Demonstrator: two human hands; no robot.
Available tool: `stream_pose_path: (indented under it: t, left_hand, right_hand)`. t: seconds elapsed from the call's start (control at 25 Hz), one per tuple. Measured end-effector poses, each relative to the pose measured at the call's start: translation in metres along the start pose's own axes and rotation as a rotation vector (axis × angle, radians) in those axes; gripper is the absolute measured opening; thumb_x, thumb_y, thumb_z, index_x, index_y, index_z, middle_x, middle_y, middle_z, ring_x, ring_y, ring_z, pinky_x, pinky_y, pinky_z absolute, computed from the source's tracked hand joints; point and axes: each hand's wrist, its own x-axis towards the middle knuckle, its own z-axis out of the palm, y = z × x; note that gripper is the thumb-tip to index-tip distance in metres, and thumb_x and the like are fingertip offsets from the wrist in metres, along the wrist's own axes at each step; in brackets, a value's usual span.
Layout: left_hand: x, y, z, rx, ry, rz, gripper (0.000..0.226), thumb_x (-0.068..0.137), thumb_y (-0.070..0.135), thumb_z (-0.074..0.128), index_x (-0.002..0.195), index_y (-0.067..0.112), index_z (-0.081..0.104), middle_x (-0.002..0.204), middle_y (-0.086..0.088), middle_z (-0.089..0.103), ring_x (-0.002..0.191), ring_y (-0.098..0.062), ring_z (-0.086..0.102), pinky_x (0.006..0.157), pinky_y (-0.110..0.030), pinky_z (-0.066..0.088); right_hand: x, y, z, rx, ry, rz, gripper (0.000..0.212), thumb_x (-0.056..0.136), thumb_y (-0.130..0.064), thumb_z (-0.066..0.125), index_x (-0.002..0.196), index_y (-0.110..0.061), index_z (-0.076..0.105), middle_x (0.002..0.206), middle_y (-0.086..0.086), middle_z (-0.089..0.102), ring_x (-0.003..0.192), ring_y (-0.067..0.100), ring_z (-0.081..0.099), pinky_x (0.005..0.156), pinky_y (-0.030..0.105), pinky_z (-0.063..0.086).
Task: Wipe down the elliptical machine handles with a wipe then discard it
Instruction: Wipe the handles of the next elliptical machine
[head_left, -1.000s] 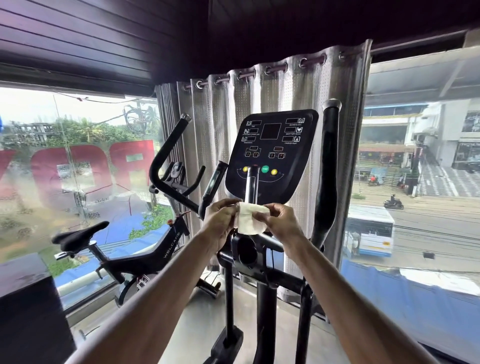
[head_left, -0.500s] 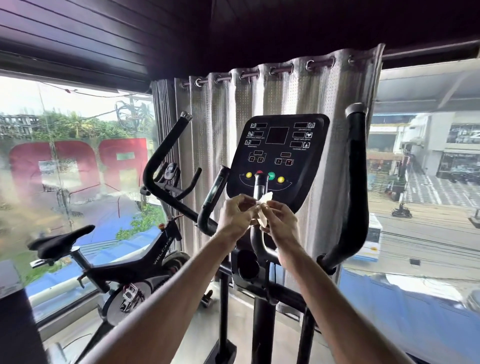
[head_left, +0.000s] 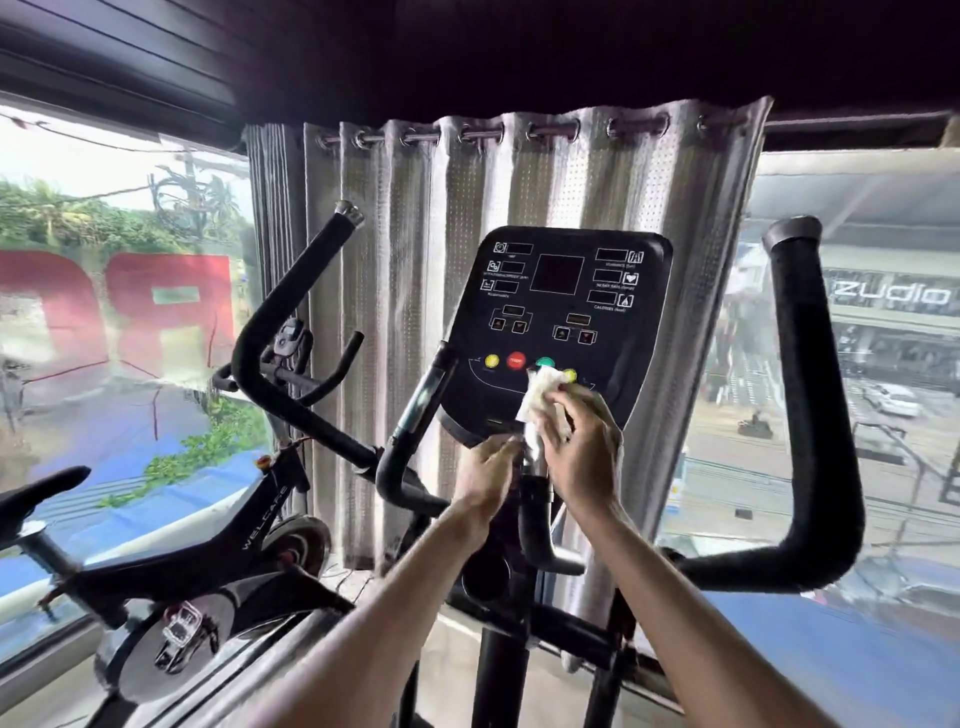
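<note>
A white wipe (head_left: 535, 402) is bunched in my right hand (head_left: 579, 447), in front of the lower edge of the elliptical's black console (head_left: 558, 312). My left hand (head_left: 488, 475) touches the wipe's lower end with its fingertips, just above the short inner right handle (head_left: 535, 519). The inner left handle (head_left: 415, 421) rises beside my left hand. The tall left moving handle (head_left: 291, 343) and the tall right moving handle (head_left: 810, 415) stand apart from both hands. How my left fingers lie on the wipe is partly hidden.
A black spin bike (head_left: 171, 561) stands at the left by the window (head_left: 104, 312). A grey curtain (head_left: 519, 182) hangs behind the console. The elliptical's central post (head_left: 498, 675) runs down between my forearms. Street and buildings show through the right glass.
The view has shifted left and closer. The wipe went from spread between both hands to bunched in my right hand, which rose toward the console's lower edge.
</note>
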Motion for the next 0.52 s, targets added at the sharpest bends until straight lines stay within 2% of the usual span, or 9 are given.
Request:
stream_pose_path:
  t: [0.08,0.16,0.32,0.44,0.52]
  left_hand:
    - [0.002,-0.001,0.005,-0.144,-0.107,-0.040,0.023,0.104,0.028,0.052,0.097,0.021,0.072,0.089,0.001,0.072,0.086,-0.019,0.066,0.082,-0.034,0.056]
    - [0.007,-0.010,0.005,-0.215,-0.148,-0.064,0.028,0.107,0.027,0.048,0.096,0.019,0.073,0.089,-0.002,0.071,0.085,-0.019,0.065,0.086,-0.036,0.053]
    - [0.009,-0.022,0.007,-0.266,-0.190,-0.019,0.030,0.103,0.034,0.050,0.095,0.021,0.075,0.095,-0.008,0.069,0.089,-0.024,0.062,0.088,-0.039,0.050]
    - [0.008,-0.023,0.007,-0.274,-0.188,-0.021,0.032,0.105,0.035,0.051,0.102,0.011,0.072,0.092,-0.007,0.068,0.087,-0.023,0.062,0.084,-0.038,0.050]
    - [0.007,-0.024,0.008,-0.261,-0.175,-0.014,0.034,0.107,0.033,0.050,0.104,0.006,0.069,0.086,-0.005,0.069,0.082,-0.020,0.064,0.083,-0.036,0.051]
  right_hand:
    - [0.005,0.002,0.002,-0.106,-0.036,-0.140,0.019,0.084,-0.012,0.078,0.103,-0.009,0.077,0.118,0.004,0.068,0.105,0.021,0.064,0.093,0.028,0.052]
    - [0.014,0.004,0.002,-0.183,-0.029,-0.195,0.017,0.087,-0.014,0.076,0.103,-0.009,0.077,0.111,0.003,0.069,0.098,0.024,0.066,0.085,0.038,0.057]
    - [0.021,0.004,0.000,-0.255,-0.066,-0.319,0.015,0.088,-0.015,0.074,0.101,-0.008,0.075,0.100,0.004,0.068,0.090,0.026,0.065,0.080,0.038,0.056]
    - [0.026,0.002,-0.002,-0.254,-0.034,-0.261,0.018,0.091,-0.013,0.071,0.106,-0.006,0.075,0.105,0.006,0.067,0.093,0.024,0.064,0.082,0.038,0.057]
    - [0.026,-0.002,0.001,-0.366,-0.062,-0.338,0.017,0.089,-0.017,0.073,0.104,-0.010,0.077,0.114,0.004,0.065,0.103,0.025,0.058,0.089,0.040,0.053]
